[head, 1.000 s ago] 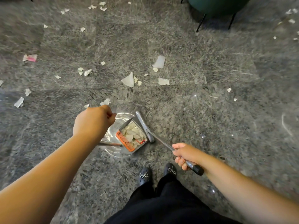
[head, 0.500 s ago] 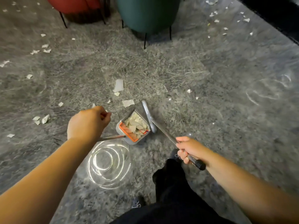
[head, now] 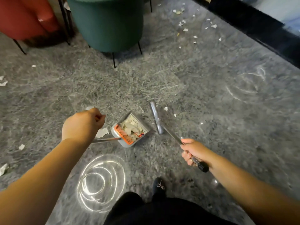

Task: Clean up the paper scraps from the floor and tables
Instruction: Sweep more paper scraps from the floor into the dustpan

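nearest, a dark shoe [head: 159, 186] and black trousers stand on the grey marbled floor [head: 203, 88], with a ring of reflected light on the floor to the left. the right hand [head: 194, 151] is curled round the near end of the broom handle [head: 174, 137], whose black tip sticks out near the wrist; the handle runs far and left from the hand down to the grey broom head [head: 155, 117]. the head's long axis runs near to far, tilted slightly left at the far end. the left hand [head: 82, 123] is a closed fist gripping the dustpan handle [head: 105, 139], a thin metal rod that passes under the hand and points right to the dustpan [head: 129, 129]. the dustpan sits on the floor between the hands, just left of the broom head, its open mouth facing far and right, its orange comb edge on the near-left side; it is full of paper scraps [head: 132, 125]. one larger scrap [head: 102, 132] lies beside it at the left. two small scraps [head: 165, 108] lie just right of the broom head. farther off stand a green chair [head: 107, 23] and a red chair [head: 24, 18], with more scattered scraps [head: 185, 23] at far right.
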`<state>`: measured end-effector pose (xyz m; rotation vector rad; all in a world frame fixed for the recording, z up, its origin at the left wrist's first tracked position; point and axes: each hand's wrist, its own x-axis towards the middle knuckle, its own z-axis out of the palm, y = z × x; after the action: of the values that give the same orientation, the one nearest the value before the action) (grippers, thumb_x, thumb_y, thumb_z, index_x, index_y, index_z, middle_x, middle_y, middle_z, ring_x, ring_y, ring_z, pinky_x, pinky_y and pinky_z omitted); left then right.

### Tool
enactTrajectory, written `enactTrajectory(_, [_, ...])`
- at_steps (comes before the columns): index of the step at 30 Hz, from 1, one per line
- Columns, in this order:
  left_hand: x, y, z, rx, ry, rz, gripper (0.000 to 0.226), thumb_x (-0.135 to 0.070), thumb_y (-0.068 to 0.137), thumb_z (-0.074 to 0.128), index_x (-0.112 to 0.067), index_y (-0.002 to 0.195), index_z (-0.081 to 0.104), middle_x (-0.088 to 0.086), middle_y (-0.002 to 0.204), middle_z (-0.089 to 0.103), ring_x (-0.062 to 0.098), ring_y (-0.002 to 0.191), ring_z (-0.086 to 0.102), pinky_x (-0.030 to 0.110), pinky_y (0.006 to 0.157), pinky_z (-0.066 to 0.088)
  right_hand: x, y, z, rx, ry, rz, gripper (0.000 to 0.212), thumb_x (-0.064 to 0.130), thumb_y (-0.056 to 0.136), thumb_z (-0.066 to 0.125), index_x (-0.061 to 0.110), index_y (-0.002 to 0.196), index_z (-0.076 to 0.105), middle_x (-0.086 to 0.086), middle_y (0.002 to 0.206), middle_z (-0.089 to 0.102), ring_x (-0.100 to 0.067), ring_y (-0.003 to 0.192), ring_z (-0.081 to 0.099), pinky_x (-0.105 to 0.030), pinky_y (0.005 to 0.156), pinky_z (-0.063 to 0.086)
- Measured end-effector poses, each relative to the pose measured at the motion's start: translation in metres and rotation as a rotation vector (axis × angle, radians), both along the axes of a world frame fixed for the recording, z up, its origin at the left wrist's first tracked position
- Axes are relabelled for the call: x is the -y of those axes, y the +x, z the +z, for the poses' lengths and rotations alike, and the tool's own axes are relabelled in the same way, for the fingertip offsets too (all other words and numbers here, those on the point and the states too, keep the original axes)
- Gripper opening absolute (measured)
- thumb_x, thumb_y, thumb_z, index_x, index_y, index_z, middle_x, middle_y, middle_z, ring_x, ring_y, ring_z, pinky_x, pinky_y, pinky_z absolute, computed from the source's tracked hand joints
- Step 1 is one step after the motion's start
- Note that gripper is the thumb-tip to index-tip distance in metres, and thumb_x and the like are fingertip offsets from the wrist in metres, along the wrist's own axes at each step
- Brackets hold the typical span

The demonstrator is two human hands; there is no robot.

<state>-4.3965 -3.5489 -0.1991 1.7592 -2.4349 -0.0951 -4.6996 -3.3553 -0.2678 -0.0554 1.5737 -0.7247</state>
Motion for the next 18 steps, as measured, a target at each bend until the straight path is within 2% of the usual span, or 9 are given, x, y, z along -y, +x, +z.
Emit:
enactTrajectory(4, [0.045,-0.034,-0.005,0.025,0.034,-0.027,0.023,-0.042,0.089,0.063,-0.020,0.085,0.069,0.010,0.071,0.068,0.034,0.065,0.061,0.029,0.053,0.037,0.028,-0.037,-0.003,-0.013,0.027,-0.080,0.043,0.011,0.103,0.038,0.029,0.142,0.033,0.002,0.042,0.039,-0.005,0.031,0.035,-0.013,0.034,0.029])
enactTrajectory(8, [0.099,-0.064,-0.012,0.057,0.059,-0.069,0.023,-0.045,0.089,0.062,-0.023,0.086,0.068,0.009,0.075,0.069,0.034,0.070,0.063,0.030,0.055,0.038,0.058,-0.068,-0.014,0.001,0.053,-0.190,0.031,0.012,0.104,0.037,0.031,0.128,0.039,0.001,0.042,0.039,-0.005,0.029,0.034,-0.013,0.033,0.030])
enactTrajectory(12, [0.150,-0.096,-0.019,0.104,0.120,-0.200,0.021,-0.046,0.087,0.064,-0.025,0.083,0.068,0.004,0.073,0.068,0.030,0.067,0.061,0.027,0.053,0.036,0.087,-0.093,-0.023,-0.029,0.066,-0.240,0.017,0.009,0.103,0.038,0.023,0.108,0.046,-0.004,0.052,0.040,-0.006,0.032,0.036,-0.014,0.035,0.031])
enactTrajectory(14, [0.172,-0.110,-0.022,0.138,0.135,-0.230,0.019,-0.046,0.087,0.064,-0.028,0.081,0.067,0.002,0.071,0.066,0.027,0.062,0.055,0.026,0.052,0.033,0.101,-0.105,-0.029,-0.056,0.090,-0.264,0.018,0.008,0.102,0.038,0.022,0.110,0.046,-0.005,0.056,0.039,-0.007,0.031,0.037,-0.015,0.036,0.032])
enactTrajectory(18, [0.201,-0.133,-0.031,0.169,0.151,-0.272,0.020,-0.046,0.087,0.064,-0.026,0.084,0.067,0.002,0.072,0.066,0.026,0.065,0.056,0.027,0.052,0.030,0.127,-0.128,-0.045,-0.058,0.136,-0.313,0.031,0.009,0.103,0.036,0.017,0.133,0.040,-0.003,0.054,0.036,-0.007,0.029,0.034,-0.015,0.033,0.030])
